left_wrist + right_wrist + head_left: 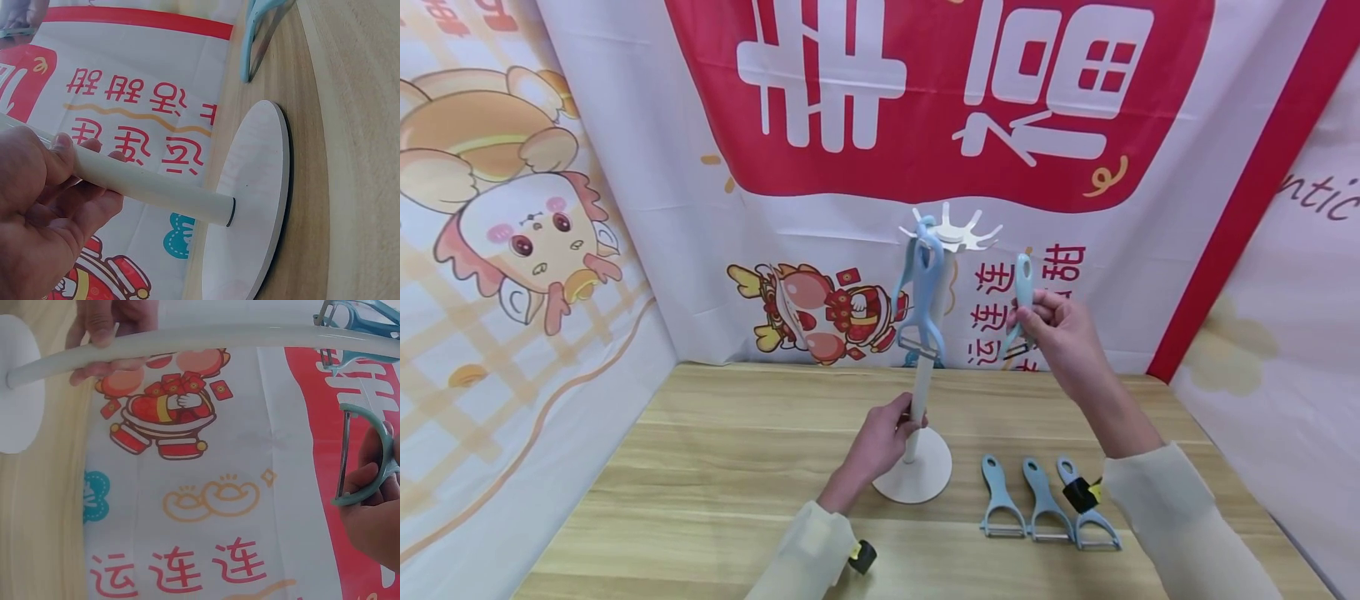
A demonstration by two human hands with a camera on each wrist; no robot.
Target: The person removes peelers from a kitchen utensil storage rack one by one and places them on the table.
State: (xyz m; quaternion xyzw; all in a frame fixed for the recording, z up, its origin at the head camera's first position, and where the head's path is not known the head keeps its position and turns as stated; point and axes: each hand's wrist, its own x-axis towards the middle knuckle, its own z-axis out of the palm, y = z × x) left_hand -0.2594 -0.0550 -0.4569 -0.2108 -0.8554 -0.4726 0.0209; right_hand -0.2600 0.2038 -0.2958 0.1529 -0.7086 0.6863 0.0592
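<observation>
Head view: the left hand (886,435) gripped a white round-based stand (922,384); at that hand's two o'clock, the right hand (1054,327) pinched a pale-green Y-shaped peeler (1025,293). Lopsided loading might have tipped the stand.

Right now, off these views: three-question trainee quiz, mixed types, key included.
1. Which part of the stand does the left hand grip?
2. True or false: the right hand holds a peeler.
3. How many peelers lie on the table? A) one B) three C) five

Key:
1. Its pole, above the base.
2. True.
3. B.
</observation>
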